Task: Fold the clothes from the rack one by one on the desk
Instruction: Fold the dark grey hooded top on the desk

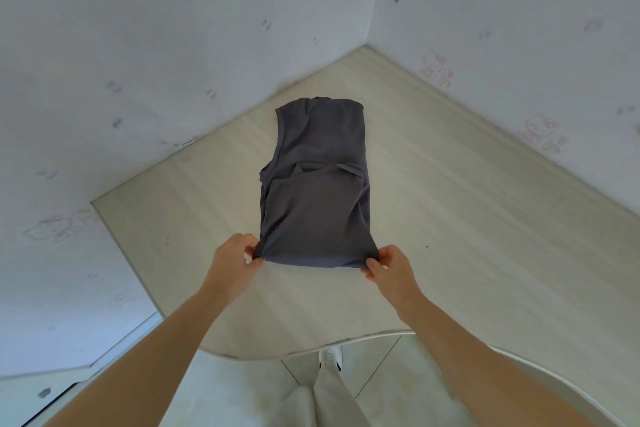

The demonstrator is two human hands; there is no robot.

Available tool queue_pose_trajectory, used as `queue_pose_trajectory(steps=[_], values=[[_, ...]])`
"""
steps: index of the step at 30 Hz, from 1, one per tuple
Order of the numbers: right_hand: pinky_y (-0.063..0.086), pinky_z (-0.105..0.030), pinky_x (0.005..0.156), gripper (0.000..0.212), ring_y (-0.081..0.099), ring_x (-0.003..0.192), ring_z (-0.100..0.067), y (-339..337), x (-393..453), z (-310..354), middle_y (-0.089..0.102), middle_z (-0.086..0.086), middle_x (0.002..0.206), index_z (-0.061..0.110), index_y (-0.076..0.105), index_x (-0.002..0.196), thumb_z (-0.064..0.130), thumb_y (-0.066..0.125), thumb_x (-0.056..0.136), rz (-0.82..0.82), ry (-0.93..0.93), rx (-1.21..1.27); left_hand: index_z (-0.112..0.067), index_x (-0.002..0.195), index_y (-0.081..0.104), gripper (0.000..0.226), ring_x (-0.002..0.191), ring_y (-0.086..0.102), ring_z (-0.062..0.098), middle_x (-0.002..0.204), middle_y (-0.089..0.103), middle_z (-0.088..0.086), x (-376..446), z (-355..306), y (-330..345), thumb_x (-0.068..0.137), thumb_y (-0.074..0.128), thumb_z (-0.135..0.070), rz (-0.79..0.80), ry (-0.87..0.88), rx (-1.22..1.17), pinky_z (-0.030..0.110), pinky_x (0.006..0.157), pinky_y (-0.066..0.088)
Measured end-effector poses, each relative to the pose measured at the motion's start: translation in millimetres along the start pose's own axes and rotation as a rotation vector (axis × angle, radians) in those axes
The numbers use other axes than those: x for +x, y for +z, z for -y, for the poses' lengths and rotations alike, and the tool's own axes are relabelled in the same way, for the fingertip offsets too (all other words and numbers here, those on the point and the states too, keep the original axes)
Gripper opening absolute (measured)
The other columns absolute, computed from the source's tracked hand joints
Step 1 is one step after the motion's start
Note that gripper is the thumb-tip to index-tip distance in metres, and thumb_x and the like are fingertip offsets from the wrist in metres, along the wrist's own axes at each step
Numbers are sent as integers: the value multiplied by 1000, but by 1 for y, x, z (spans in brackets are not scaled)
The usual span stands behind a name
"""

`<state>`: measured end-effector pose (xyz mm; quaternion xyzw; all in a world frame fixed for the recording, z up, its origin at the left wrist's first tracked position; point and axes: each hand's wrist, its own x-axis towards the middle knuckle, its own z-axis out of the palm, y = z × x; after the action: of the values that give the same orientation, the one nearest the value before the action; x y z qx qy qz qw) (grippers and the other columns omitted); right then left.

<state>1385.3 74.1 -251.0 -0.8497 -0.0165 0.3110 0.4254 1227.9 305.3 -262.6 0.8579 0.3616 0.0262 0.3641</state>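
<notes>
A dark grey sleeveless top (pixel 317 191) lies folded into a narrow strip on the pale wooden desk (pixel 450 218), its armhole end toward the far corner. My left hand (pixel 235 258) pinches the near left corner of the top's hem. My right hand (pixel 388 267) pinches the near right corner. The near edge is lifted slightly off the desk between both hands, and the cloth sags in the middle. No rack is in view.
The desk fits into a corner between two white walls (pixel 173 45) with faint cartoon stickers. Its curved front edge (pixel 311 352) runs just below my forearms. Below it are my light trousers and a shoe (pixel 330 360) on a tiled floor.
</notes>
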Motion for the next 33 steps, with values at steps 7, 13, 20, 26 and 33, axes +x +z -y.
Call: queue_pose_trajectory(steps=[7, 13, 20, 26, 33], values=[[43, -21, 71, 50, 57, 87, -21, -10, -30, -8, 60, -4, 98, 20, 48, 119, -11, 48, 80, 26, -359, -273, -13, 99, 60, 25, 96, 58, 12, 118, 57, -9, -31, -19, -12, 79, 70, 0, -54, 220, -171, 8, 80, 45], [39, -4, 71, 30, 54, 85, -4, -33, -66, 8, 56, 2, 94, 20, 63, 90, -8, 57, 81, -207, -547, -216, -23, 85, 54, 21, 81, 61, 12, 84, 64, -8, -55, -44, -49, 83, 64, -4, -22, 279, -246, 26, 66, 47], [41, -11, 76, 22, 57, 95, -1, -55, -93, 39, 62, 10, 105, 18, 58, 94, -1, 59, 83, -217, -573, -42, -18, 84, 50, 16, 63, 45, 6, 71, 53, 4, -60, -71, -77, 89, 59, -7, -99, 295, -424, 16, 60, 37], [37, -29, 59, 4, 44, 63, -12, -53, -66, 78, 53, -2, 77, 14, 47, 92, 12, 50, 93, -141, -537, 11, -17, 100, 51, 5, 81, 62, 18, 94, 67, 7, -26, -82, -83, 97, 55, -17, -107, 194, -562, 33, 69, 47], [40, -31, 55, 10, 49, 60, -16, -30, 20, 116, 57, 0, 70, 19, 49, 103, 27, 45, 100, -138, -468, -22, -21, 97, 52, 7, 69, 52, 16, 81, 64, 9, 64, -78, -58, 99, 50, -28, -234, 13, -481, 30, 59, 40]])
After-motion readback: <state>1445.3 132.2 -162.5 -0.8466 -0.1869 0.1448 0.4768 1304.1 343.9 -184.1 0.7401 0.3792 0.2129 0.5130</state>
